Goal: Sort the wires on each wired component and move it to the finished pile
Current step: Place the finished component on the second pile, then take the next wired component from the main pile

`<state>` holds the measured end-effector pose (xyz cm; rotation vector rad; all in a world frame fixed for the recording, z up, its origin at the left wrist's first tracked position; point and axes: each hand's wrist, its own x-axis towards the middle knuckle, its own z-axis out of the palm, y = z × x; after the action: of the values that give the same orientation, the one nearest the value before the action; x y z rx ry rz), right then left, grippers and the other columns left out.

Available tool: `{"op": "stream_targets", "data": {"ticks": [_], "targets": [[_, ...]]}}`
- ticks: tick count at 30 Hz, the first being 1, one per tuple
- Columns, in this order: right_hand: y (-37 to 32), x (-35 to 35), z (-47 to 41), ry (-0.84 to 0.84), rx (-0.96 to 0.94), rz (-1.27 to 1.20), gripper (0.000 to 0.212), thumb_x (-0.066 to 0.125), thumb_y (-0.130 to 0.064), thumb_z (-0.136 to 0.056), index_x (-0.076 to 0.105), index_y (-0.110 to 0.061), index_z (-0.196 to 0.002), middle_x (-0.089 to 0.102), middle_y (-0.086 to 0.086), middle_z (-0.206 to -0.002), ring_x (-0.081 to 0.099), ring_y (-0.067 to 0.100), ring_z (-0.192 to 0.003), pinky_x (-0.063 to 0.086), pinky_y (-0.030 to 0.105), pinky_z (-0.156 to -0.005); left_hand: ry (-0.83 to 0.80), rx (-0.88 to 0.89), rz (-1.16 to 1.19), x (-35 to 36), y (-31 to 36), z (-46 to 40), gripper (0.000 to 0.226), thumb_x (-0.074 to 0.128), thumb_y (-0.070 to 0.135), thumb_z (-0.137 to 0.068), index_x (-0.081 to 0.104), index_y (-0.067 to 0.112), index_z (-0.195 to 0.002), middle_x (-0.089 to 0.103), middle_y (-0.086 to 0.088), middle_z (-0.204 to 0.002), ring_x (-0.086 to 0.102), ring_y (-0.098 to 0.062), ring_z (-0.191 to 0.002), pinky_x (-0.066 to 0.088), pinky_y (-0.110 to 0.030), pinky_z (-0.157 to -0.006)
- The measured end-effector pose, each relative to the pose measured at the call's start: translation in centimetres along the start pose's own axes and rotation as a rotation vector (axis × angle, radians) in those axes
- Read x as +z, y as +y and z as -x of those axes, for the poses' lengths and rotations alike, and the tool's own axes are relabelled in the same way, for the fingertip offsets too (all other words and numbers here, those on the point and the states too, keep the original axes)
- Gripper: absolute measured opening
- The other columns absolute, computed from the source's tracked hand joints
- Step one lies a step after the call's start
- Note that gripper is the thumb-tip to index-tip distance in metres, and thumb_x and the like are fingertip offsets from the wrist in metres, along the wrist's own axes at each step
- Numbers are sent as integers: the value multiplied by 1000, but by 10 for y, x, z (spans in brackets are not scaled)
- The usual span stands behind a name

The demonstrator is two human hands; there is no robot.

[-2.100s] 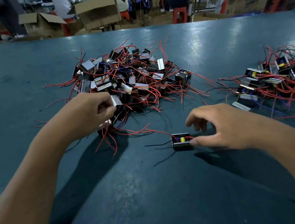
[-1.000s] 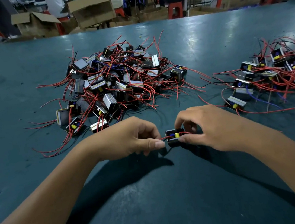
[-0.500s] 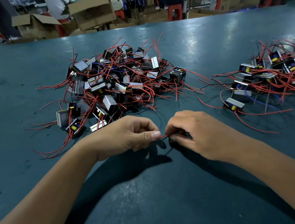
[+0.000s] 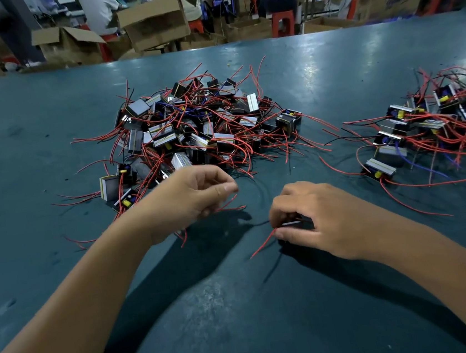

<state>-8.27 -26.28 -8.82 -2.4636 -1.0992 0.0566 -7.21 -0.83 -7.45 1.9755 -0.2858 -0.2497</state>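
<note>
My right hand [image 4: 315, 219] is curled around one small wired component [image 4: 292, 223], pinching it between my thumb and fingers down on the green table [image 4: 242, 320]. Most of the little block is hidden under my fingers; I can only see a thin pale edge of it. A red wire [image 4: 262, 244] sticks out from it toward me, and a thin black wire [image 4: 261, 223] goes off to the left. My left hand [image 4: 190, 198] is just beside it, a bit apart, with loosely curled fingers and the thumb on the first finger — I think it is pinching a wire, but I cannot tell for sure. I think I am in the middle of sorting this one's wires. Next I need to pull the wires straight and to one side, then carry the block over to the finished pile [image 4: 429, 125] on my right. The big messy pile [image 4: 191, 128] waits behind my left hand. Half a second ago my two hands were touching at the fingertips over the block — now they have come apart, the left one has lifted up and away, and the red wire has come out in front.
</note>
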Motion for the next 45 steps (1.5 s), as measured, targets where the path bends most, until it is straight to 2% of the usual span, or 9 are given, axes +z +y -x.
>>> {"op": "stream_targets", "data": {"ticks": [4,8,11,19,26,34,39,42,45], "targets": [[1,0,0,5,-3,-6,9,62,-41,-93,60,-31,-93,53,-14,-91,49,4,-90,39,19,-78,241,94,100,-48,1,7,12,66,24,-93,72,15,-88,50,3,-57,38,-9,-50,30,-18,-46],[2,1,-1,10,-5,-18,9,64,-39,-93,61,-31,-91,53,-14,-89,50,4,-90,37,16,-78,427,79,-449,-84,-17,9,16,68,27,-95,68,21,-80,62,2,-62,48,-14,-54,40,-27,-58],[2,1,-2,11,-5,-22,8,65,-38,-92,62,-31,-90,53,-15,-87,50,3,-90,35,12,-76,319,-22,-752,-88,-23,10,15,73,27,-90,66,26,-77,65,9,-64,55,-3,-55,42,-26,-57],[2,0,-1,-5,8,-29,8,63,-40,-92,60,-33,-91,53,-16,-89,50,4,-91,38,17,-78,88,-39,-663,-89,-24,15,28,86,30,-77,63,35,-94,70,17,-84,51,-2,-58,45,-28,-61],[1,0,-1,0,20,-38,7,64,-39,-92,60,-33,-90,53,-16,-89,50,2,-92,37,14,-77,56,-144,-707,-82,-26,14,34,81,49,-75,59,33,-95,69,13,-86,60,3,-69,44,-24,-65],[6,-7,2,36,75,58,7,62,-37,-93,57,-34,-89,53,-14,-82,49,3,-83,43,24,-72,63,-105,-799,-70,-26,9,29,78,28,-85,51,28,-96,65,5,-82,58,-11,-70,42,-21,-61],[12,-14,3,34,105,85,7,63,-38,-92,59,-32,-90,53,-14,-81,50,1,-82,41,23,-72,-25,-24,42,-81,-7,22,32,83,22,-80,64,20,-105,68,-13,-81,58,-12,-63,46,-15,-53],[13,-15,3,44,113,81,7,63,-38,-91,60,-33,-90,54,-15,-81,51,1,-84,41,21,-72,-131,9,413,-78,0,28,55,90,34,-64,69,16,-111,66,-6,-78,61,-11,-57,44,-16,-42],[13,-15,4,46,122,63,7,64,-38,-91,60,-33,-89,54,-15,-80,51,1,-85,42,21,-71,99,-9,576,-71,0,15,42,80,34,-74,67,21,-112,64,-2,-77,56,-10,-53,40,-16,-42]]}}
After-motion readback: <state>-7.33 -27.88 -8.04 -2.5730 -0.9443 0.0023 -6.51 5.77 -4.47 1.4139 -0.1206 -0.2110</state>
